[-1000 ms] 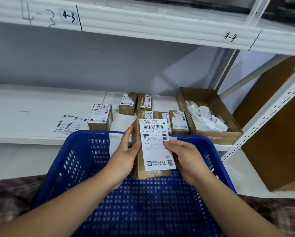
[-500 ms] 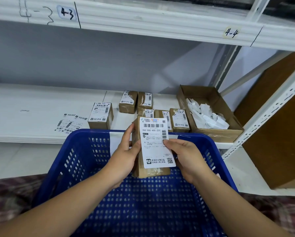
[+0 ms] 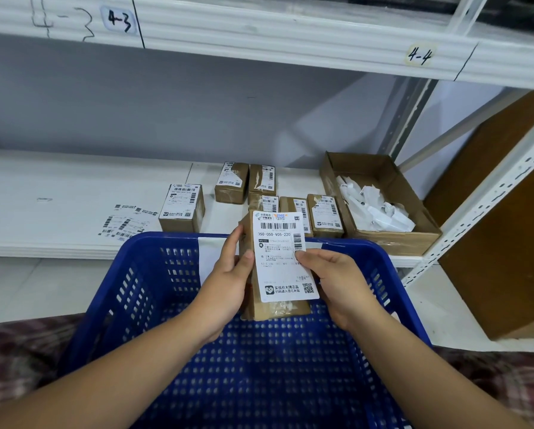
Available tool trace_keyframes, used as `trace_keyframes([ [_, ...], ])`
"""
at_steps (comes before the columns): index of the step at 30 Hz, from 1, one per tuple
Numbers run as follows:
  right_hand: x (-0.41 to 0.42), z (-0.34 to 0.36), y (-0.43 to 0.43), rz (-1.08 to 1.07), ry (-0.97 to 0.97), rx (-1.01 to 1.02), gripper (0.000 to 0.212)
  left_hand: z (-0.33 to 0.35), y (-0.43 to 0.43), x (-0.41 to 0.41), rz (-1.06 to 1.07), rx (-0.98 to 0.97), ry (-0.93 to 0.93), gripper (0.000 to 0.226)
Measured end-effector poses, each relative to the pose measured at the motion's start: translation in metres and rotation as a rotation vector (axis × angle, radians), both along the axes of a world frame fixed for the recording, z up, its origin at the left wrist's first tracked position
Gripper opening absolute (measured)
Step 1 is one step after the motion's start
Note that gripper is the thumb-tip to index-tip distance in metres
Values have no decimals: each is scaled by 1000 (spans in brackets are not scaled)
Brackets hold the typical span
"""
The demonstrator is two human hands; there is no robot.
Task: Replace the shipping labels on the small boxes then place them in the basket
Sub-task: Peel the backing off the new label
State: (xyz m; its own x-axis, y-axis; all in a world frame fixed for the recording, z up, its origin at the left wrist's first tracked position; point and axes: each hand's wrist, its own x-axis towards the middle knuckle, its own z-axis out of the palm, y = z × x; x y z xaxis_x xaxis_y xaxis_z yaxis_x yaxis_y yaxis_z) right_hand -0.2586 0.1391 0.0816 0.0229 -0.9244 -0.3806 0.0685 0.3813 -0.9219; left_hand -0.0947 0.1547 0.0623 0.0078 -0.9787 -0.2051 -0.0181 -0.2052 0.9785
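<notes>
Over the blue plastic basket (image 3: 129, 292) I hold a small brown box (image 3: 278, 309) upright. My left hand (image 3: 228, 286) grips its left side, thumb on the front. A white shipping label (image 3: 282, 258) covers most of the box's front. My right hand (image 3: 340, 283) holds the box's right side, with its thumb pressing on the label's right edge. Several more small labelled boxes (image 3: 182, 209) stand on the white shelf (image 3: 58, 193) behind the basket. Loose label sheets (image 3: 126, 222) lie flat on the shelf to the left.
An open cardboard box (image 3: 389, 174) with crumpled white label scraps sits on the shelf at the right. A white perforated shelf post (image 3: 482, 209) slants down at the right, with brown board behind it. The upper shelf edge is marked 4-3 and 4-4.
Both hands and the box stay almost still over the basket. The right thumb has shifted slightly along the label's right edge.
</notes>
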Motion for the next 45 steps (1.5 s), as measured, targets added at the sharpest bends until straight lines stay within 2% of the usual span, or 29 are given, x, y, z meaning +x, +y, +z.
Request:
trace_keyframes([
  [3, 0, 1, 0, 5, -3, 0, 15, 1, 0, 0, 5, -2, 20, 46],
  [7, 1, 3, 1, 10, 2, -3, 15, 2, 1, 1, -15, -7, 32, 61],
  [11, 0, 3, 1, 3, -3, -5, 14, 0, 0, 1, -33, -3, 15, 51],
  [29, 2, 0, 3, -5, 30, -59, 17, -2, -2, 2, -49, 20, 20, 51],
  [39, 3, 3, 6, 1, 68, -91, 20, 7, 0, 3, -79, 42, 0, 59],
  [45, 2, 7, 6, -18, 53, -96, 20, 11, 1, 4, -113, 48, 55, 67],
])
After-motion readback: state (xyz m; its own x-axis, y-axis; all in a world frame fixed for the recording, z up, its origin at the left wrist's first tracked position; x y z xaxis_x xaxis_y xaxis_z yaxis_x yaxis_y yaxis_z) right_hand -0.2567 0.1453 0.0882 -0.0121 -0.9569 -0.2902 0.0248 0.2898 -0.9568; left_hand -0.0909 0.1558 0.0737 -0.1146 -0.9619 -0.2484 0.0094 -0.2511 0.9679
